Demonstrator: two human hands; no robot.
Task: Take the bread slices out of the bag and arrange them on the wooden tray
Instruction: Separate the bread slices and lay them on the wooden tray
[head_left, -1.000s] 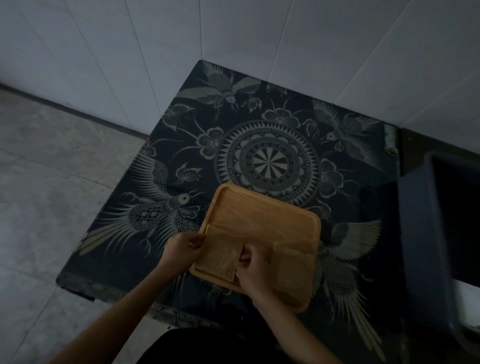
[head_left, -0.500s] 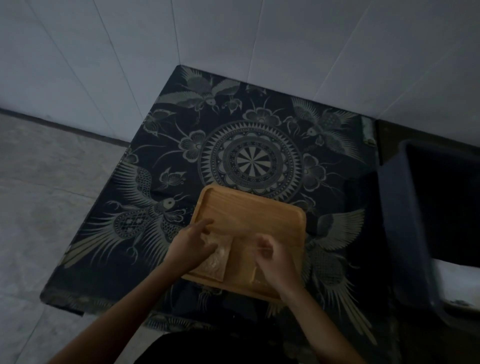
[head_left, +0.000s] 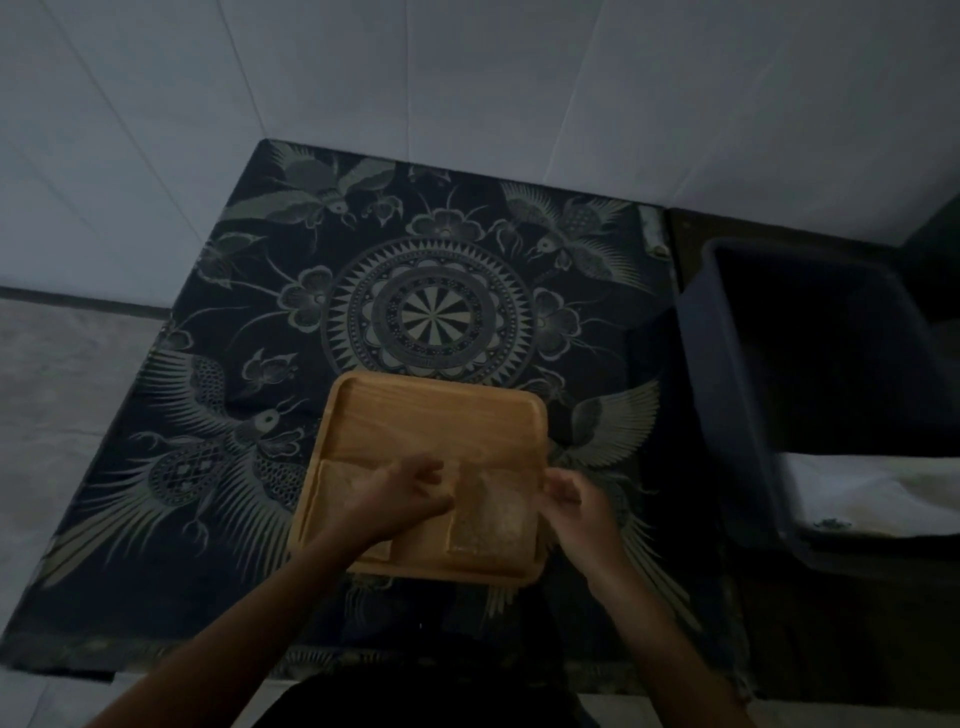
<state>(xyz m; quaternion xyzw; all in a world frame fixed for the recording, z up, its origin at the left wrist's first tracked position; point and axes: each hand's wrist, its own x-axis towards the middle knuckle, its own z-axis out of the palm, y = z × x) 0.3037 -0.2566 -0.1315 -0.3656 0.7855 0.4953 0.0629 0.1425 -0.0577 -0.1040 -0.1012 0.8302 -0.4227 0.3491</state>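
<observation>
The wooden tray lies on a dark cloth with a bird and mandala pattern. One bread slice lies flat in the tray's near left part, half hidden under my left hand. A clear bread bag with bread inside rests on the tray's near right part. My left hand pinches the bag's left top edge. My right hand grips the bag's right edge at the tray's right rim. The far half of the tray is bare wood.
A dark blue plastic tub stands right of the table, with something white in its near end. A white tiled wall runs behind the table. Grey floor lies to the left.
The slice my left hand held now lies on the tray's left side. My left hand has moved right onto the bag, which sits further right. The camera has shifted.
</observation>
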